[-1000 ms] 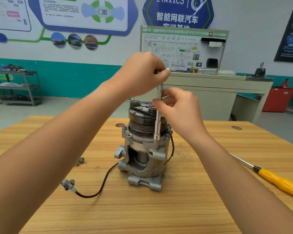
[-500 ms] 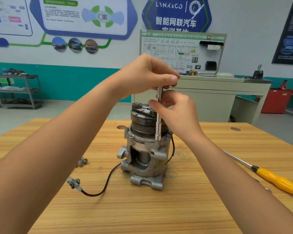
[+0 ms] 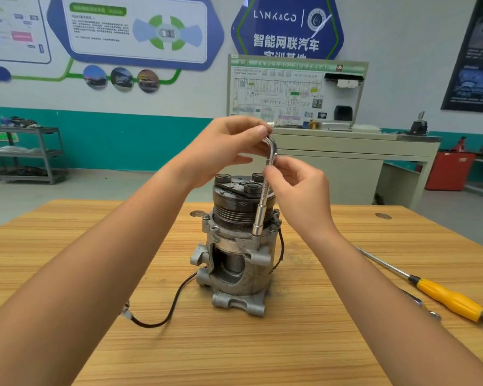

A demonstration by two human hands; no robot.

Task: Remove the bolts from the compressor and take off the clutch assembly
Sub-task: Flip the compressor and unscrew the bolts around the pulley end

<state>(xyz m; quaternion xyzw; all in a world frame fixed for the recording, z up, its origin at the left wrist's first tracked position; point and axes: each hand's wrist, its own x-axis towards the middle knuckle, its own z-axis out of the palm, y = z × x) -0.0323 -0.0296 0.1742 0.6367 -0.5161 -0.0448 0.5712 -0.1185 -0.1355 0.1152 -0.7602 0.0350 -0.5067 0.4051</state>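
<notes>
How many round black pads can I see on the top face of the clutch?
3. One pad sits rear left, a second rear right behind the wrench, a third in front. The right hand may hide more.

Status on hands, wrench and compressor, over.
Left hand grips L-wrench bend, right hand pinches its shaft. Socket end down on compressor flange; clutch assembly still mounted. Screwdriver on table, off to the right.

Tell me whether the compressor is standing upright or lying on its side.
Upright: the compressor stands on end on the wooden table, with its clutch assembly on top.
</notes>
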